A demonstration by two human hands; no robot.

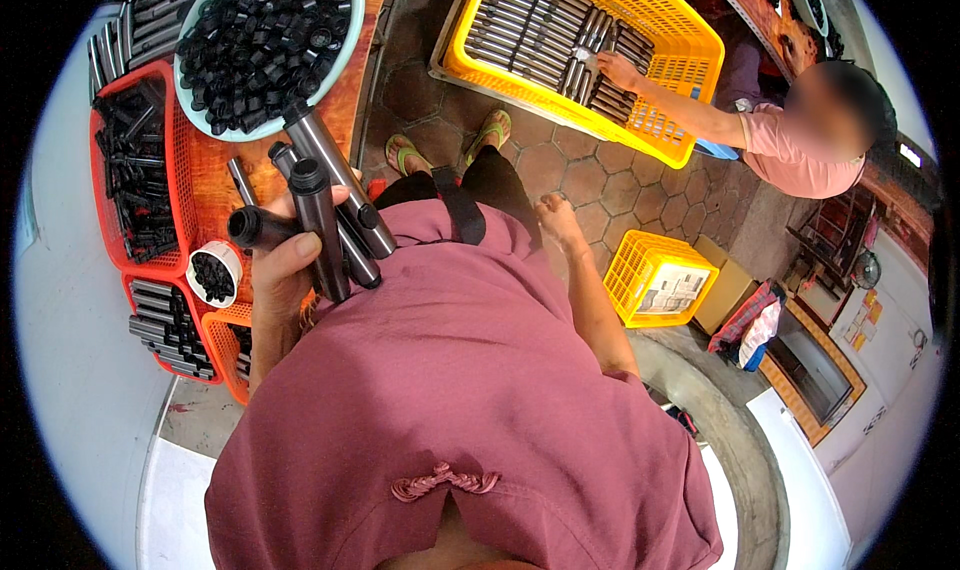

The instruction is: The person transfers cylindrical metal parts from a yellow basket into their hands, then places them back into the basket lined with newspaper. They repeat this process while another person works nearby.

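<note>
Gripped in my left hand (285,255) is a bunch of several dark metal tubes (330,135), black and grey, with threaded black ends; they point different ways in front of my chest. One short thin grey tube (241,181) lies on the wooden table beside that hand. My right hand (555,216) hangs low by my side over the tiled floor, its fingers loosely curled, with nothing visible in it.
On the wooden table (365,30) to the left are a pale basin (352,60) of black caps, red baskets (185,160) of tubes and a small white tub (238,255). A co-worker (800,160) reaches into a yellow crate (690,60) of stacked tubes; another yellow crate (625,270) stands on the floor.
</note>
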